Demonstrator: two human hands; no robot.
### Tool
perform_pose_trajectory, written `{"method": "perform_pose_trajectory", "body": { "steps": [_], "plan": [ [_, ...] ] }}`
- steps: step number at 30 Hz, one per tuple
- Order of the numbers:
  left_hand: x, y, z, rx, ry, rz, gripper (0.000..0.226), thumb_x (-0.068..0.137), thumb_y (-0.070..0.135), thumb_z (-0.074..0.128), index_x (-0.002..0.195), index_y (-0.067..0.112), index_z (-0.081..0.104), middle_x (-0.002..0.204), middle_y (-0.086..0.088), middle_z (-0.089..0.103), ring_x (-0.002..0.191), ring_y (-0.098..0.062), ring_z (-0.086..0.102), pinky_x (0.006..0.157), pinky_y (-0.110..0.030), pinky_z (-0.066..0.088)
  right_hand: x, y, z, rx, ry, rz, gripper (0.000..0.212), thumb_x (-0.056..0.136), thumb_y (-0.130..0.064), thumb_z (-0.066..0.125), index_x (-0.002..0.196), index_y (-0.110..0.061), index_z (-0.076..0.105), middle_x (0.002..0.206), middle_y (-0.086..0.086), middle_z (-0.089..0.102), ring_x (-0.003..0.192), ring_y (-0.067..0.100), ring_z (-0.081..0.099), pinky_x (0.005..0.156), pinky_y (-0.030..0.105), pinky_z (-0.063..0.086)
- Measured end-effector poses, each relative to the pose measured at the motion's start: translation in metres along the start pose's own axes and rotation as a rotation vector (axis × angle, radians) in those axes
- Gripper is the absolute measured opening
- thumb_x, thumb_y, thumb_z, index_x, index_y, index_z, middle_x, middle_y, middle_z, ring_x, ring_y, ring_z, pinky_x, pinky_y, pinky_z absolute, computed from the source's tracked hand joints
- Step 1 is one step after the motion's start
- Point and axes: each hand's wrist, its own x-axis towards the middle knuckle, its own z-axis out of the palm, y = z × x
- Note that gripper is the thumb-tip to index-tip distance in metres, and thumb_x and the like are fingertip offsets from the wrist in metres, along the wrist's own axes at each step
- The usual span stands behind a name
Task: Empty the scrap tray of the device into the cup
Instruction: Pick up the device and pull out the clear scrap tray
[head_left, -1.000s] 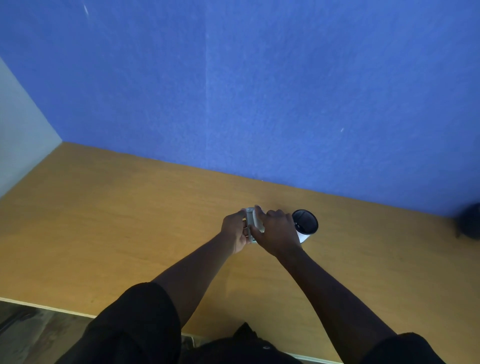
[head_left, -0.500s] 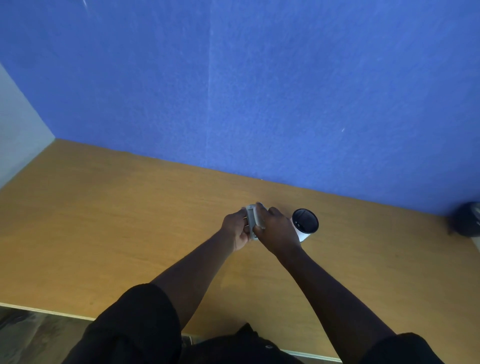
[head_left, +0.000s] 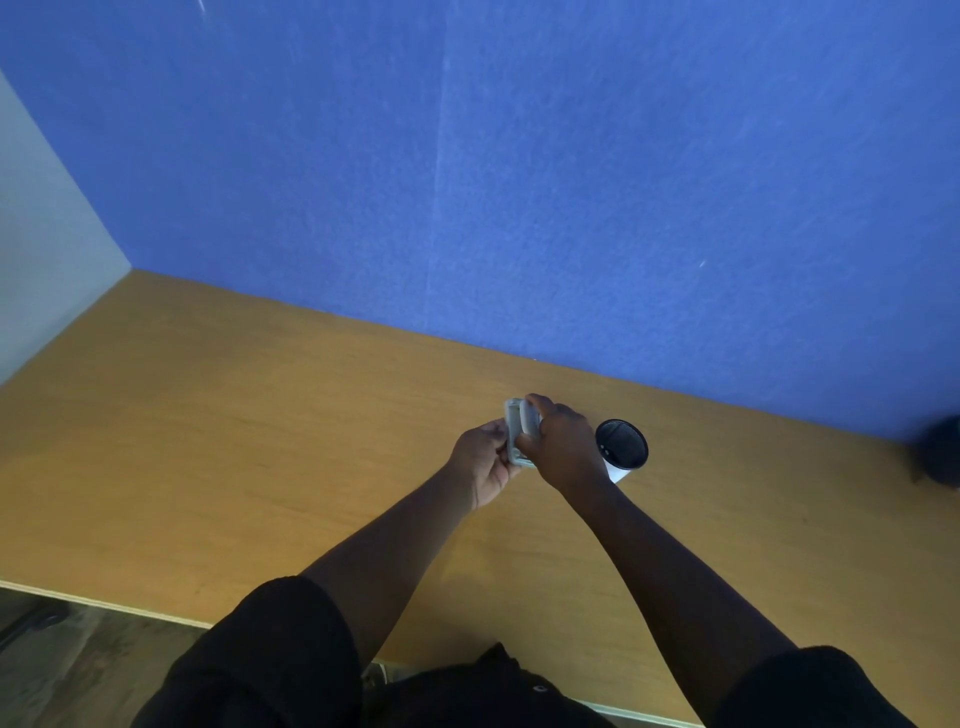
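Device (head_left: 519, 434), small and grey, is held above the wooden worktop (head_left: 234, 441) between both hands: left hand (head_left: 485, 462) curled around its left side, right hand (head_left: 563, 449) clasped over its right. Cup (head_left: 623, 452) stands just right, dark-lidded.

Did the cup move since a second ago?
No. The cup sits at the same spot near the foot of the blue wall, just right of the right hand; only the camera shifted slightly.

Wooden table (head_left: 260, 441) — white cup (head_left: 621, 451)
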Motion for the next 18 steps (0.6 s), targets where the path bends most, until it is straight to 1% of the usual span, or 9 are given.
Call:
{"method": "perform_pose_trajectory", "body": {
  "steps": [4,6,8,10,12,14,16,18],
  "plan": [
    [-0.0001,-0.0001,-0.0033,-0.024,0.012,0.01,0.039,0.103,0.004,0.029,0.095,0.007,0.067,0.073,-0.009,0.075,0.074,-0.019,0.067,0.061,-0.027,0.061,0.0009,-0.0006,0.0004,-0.001,0.009,-0.011,0.058,0.082,-0.025,0.065,0.137,-0.018,0.048,0.111,0.012,0.066,0.095,0.027,0.063,0.077,0.035,0.052],
    [-0.0004,-0.0006,-0.0038,-0.026,-0.004,0.018,0.04,0.103,0.004,0.029,0.094,0.007,0.068,0.069,-0.007,0.076,0.072,-0.018,0.067,0.061,-0.026,0.061,0.0009,-0.0011,0.0004,0.002,0.008,-0.01,0.057,0.082,-0.026,0.065,0.137,-0.018,0.048,0.112,0.012,0.066,0.096,0.027,0.063,0.077,0.036,0.053],
    [-0.0015,-0.0018,-0.0028,-0.034,-0.017,0.02,0.038,0.103,0.006,0.03,0.094,0.007,0.068,0.069,-0.007,0.076,0.074,-0.018,0.066,0.065,-0.028,0.061,0.0007,-0.0013,0.0004,0.005,0.011,-0.008,0.057,0.083,-0.025,0.065,0.136,-0.018,0.048,0.114,0.012,0.066,0.097,0.027,0.064,0.079,0.038,0.055],
    [-0.0036,-0.0034,-0.0018,-0.049,-0.031,0.019,0.035,0.103,0.009,0.033,0.096,0.006,0.068,0.072,-0.009,0.076,0.076,-0.018,0.067,0.067,-0.029,0.062,0.0013,-0.0022,-0.0001,0.003,0.012,-0.005,0.056,0.083,-0.025,0.066,0.135,-0.017,0.048,0.114,0.013,0.066,0.098,0.027,0.064,0.079,0.039,0.056],
    [-0.0054,-0.0053,-0.0023,-0.092,-0.058,0.01,0.032,0.103,0.011,0.036,0.1,0.005,0.067,0.081,-0.011,0.076,0.078,-0.019,0.07,0.068,-0.031,0.062,0.0031,-0.003,-0.0017,0.009,0.008,-0.002,0.054,0.083,-0.025,0.066,0.134,-0.016,0.049,0.113,0.013,0.066,0.097,0.028,0.064,0.079,0.039,0.055],
    [-0.0069,-0.0064,-0.0047,-0.136,-0.103,0.011,0.03,0.102,0.008,0.037,0.107,0.004,0.066,0.089,-0.013,0.077,0.083,-0.021,0.073,0.078,-0.034,0.059,0.0055,-0.0035,-0.0037,0.028,0.01,0.005,0.052,0.083,-0.025,0.067,0.132,-0.014,0.051,0.111,0.014,0.067,0.096,0.029,0.064,0.078,0.039,0.055],
    [-0.0085,-0.0068,-0.0064,-0.147,-0.144,0.026,0.031,0.101,0.002,0.035,0.11,0.004,0.066,0.091,-0.013,0.078,0.084,-0.02,0.075,0.085,-0.035,0.058,0.0069,-0.0036,-0.0049,0.054,0.015,0.021,0.051,0.083,-0.025,0.068,0.131,-0.014,0.053,0.109,0.014,0.068,0.094,0.029,0.065,0.075,0.037,0.054],
    [-0.0096,-0.0077,-0.0069,-0.14,-0.162,0.042,0.034,0.1,-0.001,0.033,0.108,0.004,0.066,0.09,-0.011,0.079,0.083,-0.019,0.076,0.084,-0.033,0.059,0.0066,-0.0045,-0.0047,0.05,0.013,0.023,0.051,0.084,-0.026,0.068,0.131,-0.015,0.053,0.109,0.014,0.068,0.094,0.029,0.065,0.075,0.037,0.054]
  ]
}}
